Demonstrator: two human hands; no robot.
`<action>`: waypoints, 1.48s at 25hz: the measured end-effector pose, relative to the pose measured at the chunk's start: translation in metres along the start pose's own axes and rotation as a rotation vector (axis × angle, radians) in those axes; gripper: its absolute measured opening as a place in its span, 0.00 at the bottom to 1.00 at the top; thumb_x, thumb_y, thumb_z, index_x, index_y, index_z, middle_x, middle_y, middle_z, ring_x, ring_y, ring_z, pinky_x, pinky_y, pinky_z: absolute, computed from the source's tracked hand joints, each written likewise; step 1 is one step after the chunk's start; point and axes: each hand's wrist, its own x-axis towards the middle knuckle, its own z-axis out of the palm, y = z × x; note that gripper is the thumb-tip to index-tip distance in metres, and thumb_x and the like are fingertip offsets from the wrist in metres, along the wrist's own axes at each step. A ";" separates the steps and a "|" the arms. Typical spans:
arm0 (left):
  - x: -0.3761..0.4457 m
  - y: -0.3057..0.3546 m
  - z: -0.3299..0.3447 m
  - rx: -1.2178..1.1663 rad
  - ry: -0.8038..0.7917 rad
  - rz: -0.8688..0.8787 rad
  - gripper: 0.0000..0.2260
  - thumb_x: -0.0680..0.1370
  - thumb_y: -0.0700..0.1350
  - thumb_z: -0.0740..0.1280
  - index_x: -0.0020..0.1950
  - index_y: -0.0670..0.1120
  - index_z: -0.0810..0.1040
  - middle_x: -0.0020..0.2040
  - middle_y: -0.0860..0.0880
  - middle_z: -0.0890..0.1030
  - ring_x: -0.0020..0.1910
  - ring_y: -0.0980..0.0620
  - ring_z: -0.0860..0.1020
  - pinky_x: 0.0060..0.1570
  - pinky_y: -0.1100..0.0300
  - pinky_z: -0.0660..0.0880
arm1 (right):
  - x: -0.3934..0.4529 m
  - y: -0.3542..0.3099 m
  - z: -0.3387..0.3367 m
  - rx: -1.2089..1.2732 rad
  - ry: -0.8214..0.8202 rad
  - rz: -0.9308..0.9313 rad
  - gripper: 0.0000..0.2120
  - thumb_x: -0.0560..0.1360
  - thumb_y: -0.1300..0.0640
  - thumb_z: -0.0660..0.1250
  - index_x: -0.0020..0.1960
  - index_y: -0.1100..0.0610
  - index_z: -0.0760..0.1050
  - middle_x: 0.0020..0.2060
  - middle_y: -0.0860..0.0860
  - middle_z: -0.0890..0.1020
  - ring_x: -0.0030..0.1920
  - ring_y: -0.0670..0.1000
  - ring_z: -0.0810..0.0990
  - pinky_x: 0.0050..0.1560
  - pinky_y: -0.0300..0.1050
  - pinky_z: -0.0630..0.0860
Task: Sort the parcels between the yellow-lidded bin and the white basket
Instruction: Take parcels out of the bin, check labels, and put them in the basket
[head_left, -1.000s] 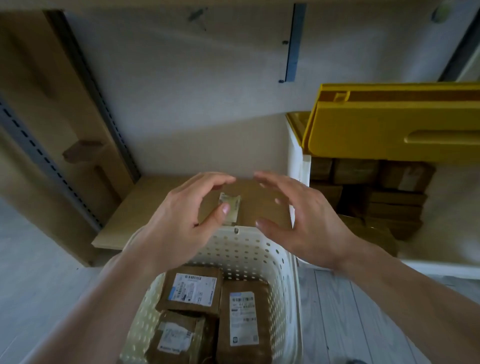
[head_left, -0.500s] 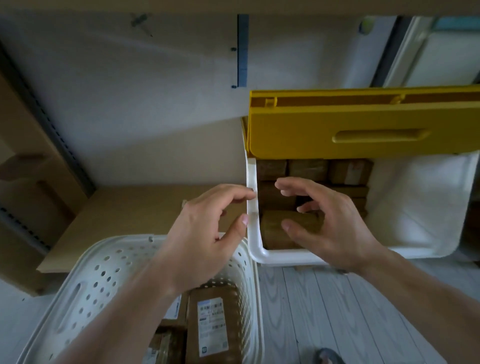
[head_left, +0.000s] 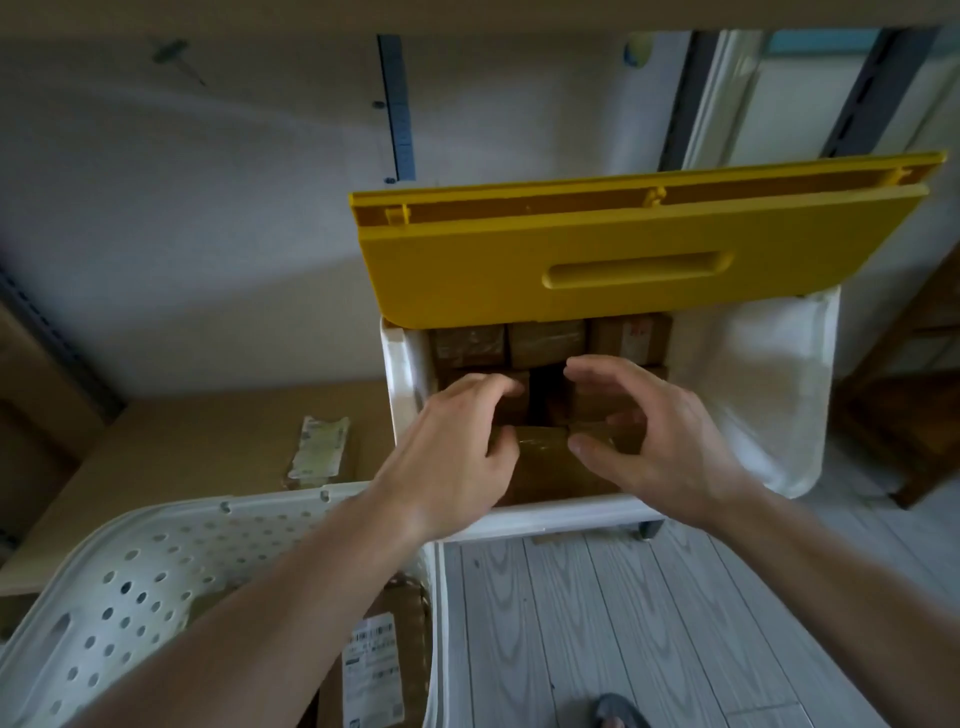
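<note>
The white bin (head_left: 402, 374) stands at the centre right with its yellow lid (head_left: 623, 249) raised. Several brown parcels are stacked inside it. One brown parcel (head_left: 545, 462) lies at the front of the bin. My left hand (head_left: 457, 457) reaches over the bin's left wall, its thumb against that parcel's left end and its fingers arched above. My right hand (head_left: 654, 441) hovers over the parcel's right half, thumb on its top. The white perforated basket (head_left: 156, 571) is at the lower left, with a labelled parcel (head_left: 374, 670) inside under my left forearm.
A flat cardboard sheet (head_left: 208, 452) with a paper label (head_left: 319, 449) lies left of the bin, behind the basket. Grey wooden floor (head_left: 649, 623) lies in front of the bin, with a slipper (head_left: 618, 714) at the bottom edge. Dark wooden furniture (head_left: 909, 415) stands at the right.
My view has swung right from the basket to the bin. Both hands have moved from above the basket into the bin and now sit on the front parcel.
</note>
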 end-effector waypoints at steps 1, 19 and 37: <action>0.010 -0.003 0.008 -0.012 -0.029 -0.063 0.20 0.82 0.44 0.64 0.75 0.48 0.71 0.70 0.51 0.75 0.68 0.54 0.74 0.59 0.68 0.68 | 0.003 0.006 0.000 -0.033 -0.014 0.022 0.30 0.72 0.53 0.77 0.72 0.48 0.72 0.63 0.37 0.79 0.64 0.36 0.76 0.60 0.34 0.75; 0.077 -0.048 0.105 -0.214 -0.228 -0.913 0.36 0.79 0.50 0.66 0.82 0.41 0.54 0.78 0.37 0.62 0.75 0.37 0.67 0.72 0.50 0.68 | 0.059 0.087 0.041 -0.036 -0.410 0.911 0.10 0.84 0.50 0.62 0.61 0.53 0.74 0.59 0.54 0.76 0.56 0.56 0.76 0.54 0.48 0.74; 0.065 -0.021 0.089 -0.802 0.094 -0.903 0.19 0.78 0.49 0.69 0.67 0.45 0.77 0.59 0.45 0.80 0.58 0.43 0.78 0.63 0.46 0.76 | 0.055 0.076 0.003 0.307 0.145 0.812 0.38 0.71 0.39 0.75 0.75 0.53 0.67 0.63 0.51 0.77 0.65 0.59 0.77 0.62 0.52 0.74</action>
